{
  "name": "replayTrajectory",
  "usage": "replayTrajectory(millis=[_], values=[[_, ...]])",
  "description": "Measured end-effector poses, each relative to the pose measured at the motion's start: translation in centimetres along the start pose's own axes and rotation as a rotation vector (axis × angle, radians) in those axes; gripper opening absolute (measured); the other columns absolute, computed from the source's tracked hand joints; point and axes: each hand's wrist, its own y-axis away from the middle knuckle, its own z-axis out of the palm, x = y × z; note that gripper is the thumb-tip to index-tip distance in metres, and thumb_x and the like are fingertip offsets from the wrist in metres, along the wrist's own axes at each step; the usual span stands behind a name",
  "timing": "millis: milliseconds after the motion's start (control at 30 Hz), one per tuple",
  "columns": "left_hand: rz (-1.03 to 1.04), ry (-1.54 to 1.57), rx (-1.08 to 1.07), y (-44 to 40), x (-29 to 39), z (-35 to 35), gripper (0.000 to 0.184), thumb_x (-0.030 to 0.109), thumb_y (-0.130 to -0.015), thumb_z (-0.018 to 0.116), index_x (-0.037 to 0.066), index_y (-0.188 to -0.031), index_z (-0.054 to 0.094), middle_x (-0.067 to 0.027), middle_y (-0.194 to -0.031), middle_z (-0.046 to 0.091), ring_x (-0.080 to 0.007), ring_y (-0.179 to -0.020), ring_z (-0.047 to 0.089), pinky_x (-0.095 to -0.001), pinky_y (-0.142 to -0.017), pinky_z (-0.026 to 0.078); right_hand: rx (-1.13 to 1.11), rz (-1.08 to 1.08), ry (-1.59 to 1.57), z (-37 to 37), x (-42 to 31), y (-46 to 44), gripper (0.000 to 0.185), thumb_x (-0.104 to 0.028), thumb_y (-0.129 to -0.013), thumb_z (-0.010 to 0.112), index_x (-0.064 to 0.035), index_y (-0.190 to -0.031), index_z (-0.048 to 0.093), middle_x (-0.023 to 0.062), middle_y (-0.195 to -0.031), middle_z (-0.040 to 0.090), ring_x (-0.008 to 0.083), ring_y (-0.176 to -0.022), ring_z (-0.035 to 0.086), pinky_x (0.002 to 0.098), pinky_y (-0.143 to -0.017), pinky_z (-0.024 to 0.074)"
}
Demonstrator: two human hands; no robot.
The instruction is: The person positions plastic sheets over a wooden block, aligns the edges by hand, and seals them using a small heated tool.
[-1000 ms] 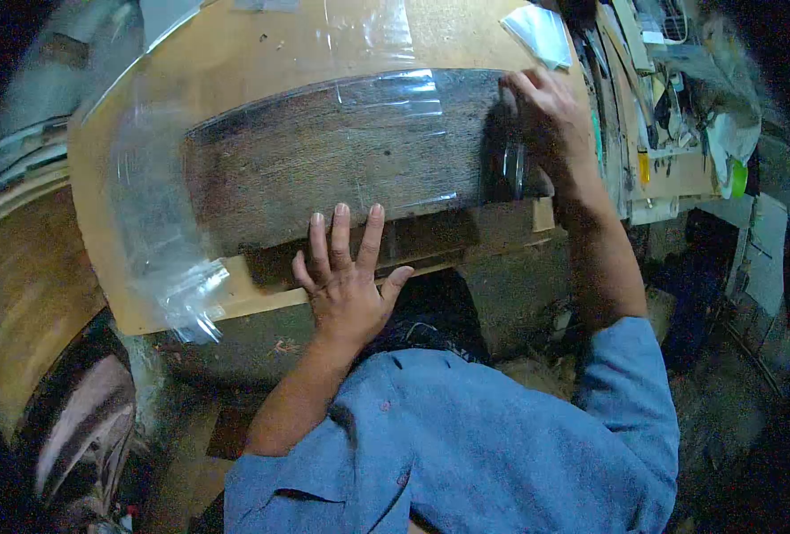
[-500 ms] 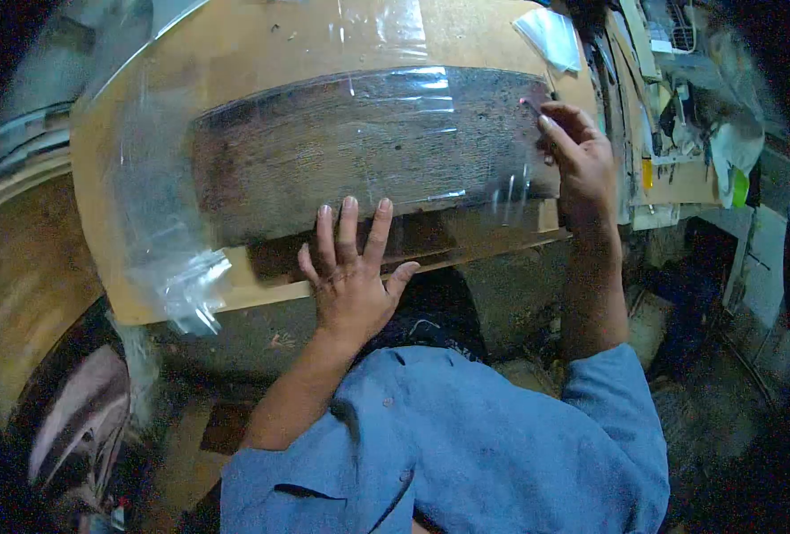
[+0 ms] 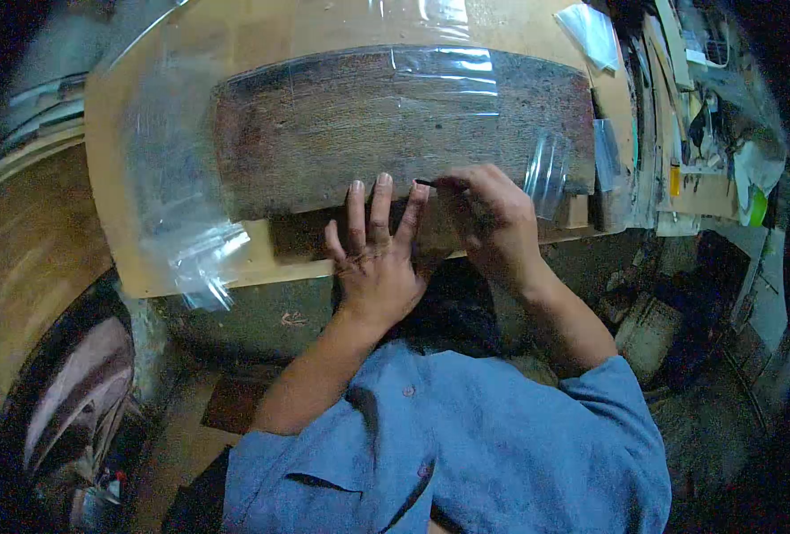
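A dark, wood-grained curved panel lies on the tan board, with a shiny clear film over its upper part. My left hand rests with its fingers spread, their tips on the panel's lower edge. Just right of it, my right hand pinches a small, thin dark object, whose tip is at my left index fingertip. What the object is cannot be made out. A clear strip lies across the panel's right part.
Bunched clear film hangs over the board's lower left edge. Clear sheets lie at the upper right. Long strips and tools crowd the right side, near a green roll. A pale cloth is at the lower left.
My right hand has moved from the panel's right end, left and down beside my left hand. My left hand keeps its place at the lower edge. The view has shifted slightly.
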Motion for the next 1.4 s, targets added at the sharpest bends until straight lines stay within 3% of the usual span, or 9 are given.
replayTrajectory(millis=[133,567,667,733,900,1000,1033,1300,1400], values=[[-0.008,-0.02,-0.019,0.0,0.0,0.0,0.083,0.04,-0.077,0.066,0.028,-0.15,0.028,-0.0102,-0.154,0.02,-0.035,-0.142,0.016,-0.0628,-0.101,0.022,0.015,-0.05,0.168,0.8,0.2,-0.6,0.025,0.0,-0.077,0.066,-0.0045,-0.102,0.064,0.0145,-0.093,0.065,0.0322,-0.087,0.064,0.0364,-0.076,0.0516],[-0.004,-0.012,-0.001,0.0,0.0,0.2,0.08,0.046,-0.08,0.062,0.027,-0.15,0.028,-0.0104,-0.154,0.019,-0.0358,-0.142,0.015,-0.0637,-0.1,0.024,-0.034,-0.08,0.246,0.9,-0.3,-1.3,0.022,-0.005,-0.077,0.068,-0.0061,-0.099,0.066,0.0134,-0.091,0.065,0.0319,-0.083,0.064,0.0369,-0.07,0.052],[-0.007,0.015,-0.023,-0.1,0.1,-0.5,0.079,0.045,-0.08,0.062,0.026,-0.149,0.029,-0.0105,-0.154,0.02,-0.036,-0.142,0.014,-0.0638,-0.101,0.022,0.06,-0.073,0.198,0.8,-0.3,-1.2,0.022,-0.003,-0.078,0.069,-0.0068,-0.1,0.067,0.0127,-0.092,0.066,0.0288,-0.082,0.064,0.0361,-0.07,0.0518],[0.014,-0.046,-0.062,-0.2,0.1,-0.7,0.078,0.051,-0.082,0.06,0.019,-0.148,0.031,-0.0122,-0.154,0.021,-0.0377,-0.142,0.013,-0.0646,-0.102,0.02,0.12,-0.014,0.05,0.1,-0.1,-1.1,0.02,-0.002,-0.082,0.068,-0.0066,-0.101,0.067,0.0098,-0.092,0.067,0.0217,-0.08,0.064,0.0309,-0.069,0.0502],[-0.029,0.083,-0.047,-0.5,0.4,-0.8,0.087,0.063,-0.08,0.057,0.021,-0.15,0.027,-0.0117,-0.152,0.022,-0.0363,-0.141,0.014,-0.0627,-0.104,0.017,0.251,0.123,0.039,-3.7,1.6,-2.5,0.015,-0.002,-0.088,0.063,-0.0041,-0.102,0.067,0.0032,-0.094,0.067,0.0101,-0.08,0.059,0.0225,-0.07,0.045],[-0.055,0.099,-0.039,-0.6,0.5,-1.0,0.089,0.068,-0.079,0.056,0.023,-0.15,0.027,-0.0118,-0.151,0.024,-0.0352,-0.14,0.016,-0.0613,-0.105,0.016,0.352,0.151,0.015,-6.6,4.5,-5.0,0.013,-0.003,-0.09,0.061,-0.0002,-0.102,0.066,0.0065,-0.098,0.068,0.0132,-0.09,0.062,0.0257,-0.083,0.0481],[-0.057,0.081,-0.041,-0.7,0.6,-1.1,0.089,0.068,-0.079,0.055,0.023,-0.15,0.027,-0.0122,-0.15,0.025,-0.0348,-0.139,0.016,-0.0607,-0.105,0.015,0.471,0.108,-0.062,-6.9,6.0,-6.0,0.016,-0.008,-0.086,0.063,-0.0029,-0.101,0.068,0.0071,-0.091,0.07,0.0135,-0.082,0.065,0.0252,-0.074,0.0496],[0.006,0.032,-0.045,0.7,0.3,-1.5,0.084,0.068,-0.079,0.056,0.023,-0.147,0.034,-0.0159,-0.154,0.019,-0.0368,-0.141,0.015,-0.061,-0.107,0.014,0.572,0.344,0.327,-9.5,12.3,-8.4,0.028,-0.03,-0.087,0.062,-0.0056,-0.099,0.068,0.0153,-0.093,0.07,0.0296,-0.083,0.068,0.0385,-0.075,0.0514],[0.046,0.072,-0.057,2.7,-0.5,-0.7,0.08,0.066,-0.08,0.056,0.021,-0.144,0.04,-0.0165,-0.154,0.019,-0.0376,-0.141,0.016,-0.0614,-0.106,0.014,0.606,0.116,0.468,-10.0,11.4,-6.9,0.021,-0.024,-0.087,0.064,-0.005,-0.096,0.068,0.0146,-0.09,0.069,0.0301,-0.078,0.066,0.0387,-0.071,0.0514]])
